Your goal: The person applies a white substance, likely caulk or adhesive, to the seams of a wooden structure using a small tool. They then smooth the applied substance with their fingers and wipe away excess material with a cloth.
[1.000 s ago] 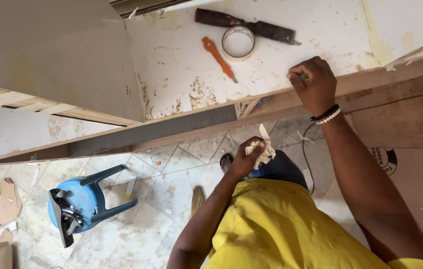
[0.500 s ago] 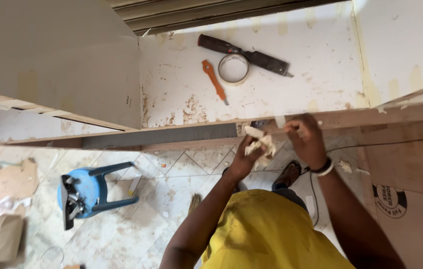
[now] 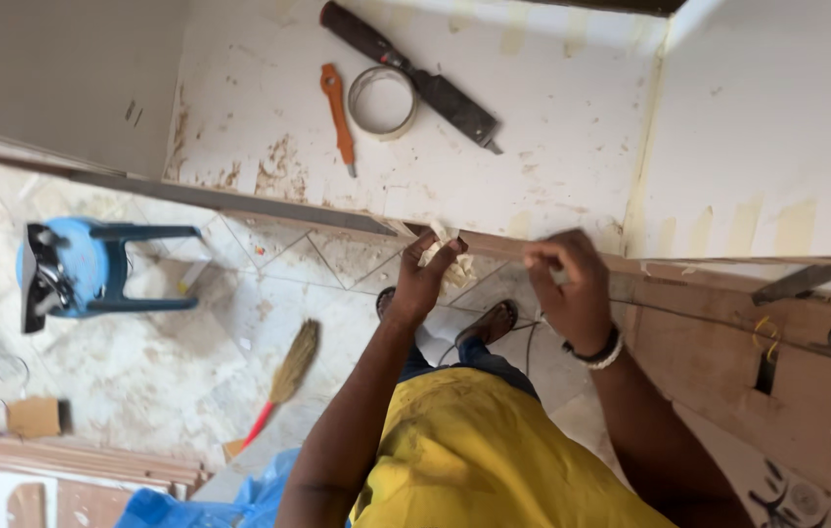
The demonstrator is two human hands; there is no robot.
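Observation:
My left hand (image 3: pixel 427 277) grips a crumpled pale rag (image 3: pixel 448 262) and presses it against the front edge of a white stained board (image 3: pixel 552 176). My right hand (image 3: pixel 572 286), with a beaded band at the wrist, is closed just to the right on the same edge, pinching something small that I cannot make out. On the board lie an orange-handled knife (image 3: pixel 337 112), a roll of tape (image 3: pixel 382 101) and a long dark-handled blade (image 3: pixel 413 70). A grey strip (image 3: pixel 239 200) runs along the board's edge to the left.
On the tiled floor below are a blue plastic stool (image 3: pixel 83 269) on its side, a small broom with a red handle (image 3: pixel 288 376), cardboard scraps (image 3: pixel 34 416) and a blue bag (image 3: pixel 205 499). Brown wooden panels (image 3: pixel 767 372) with cutouts and wires stand at the right.
The view has shifted right. My right hand has come down from higher on the board to its edge, close beside my left hand, which has raised the rag onto that edge.

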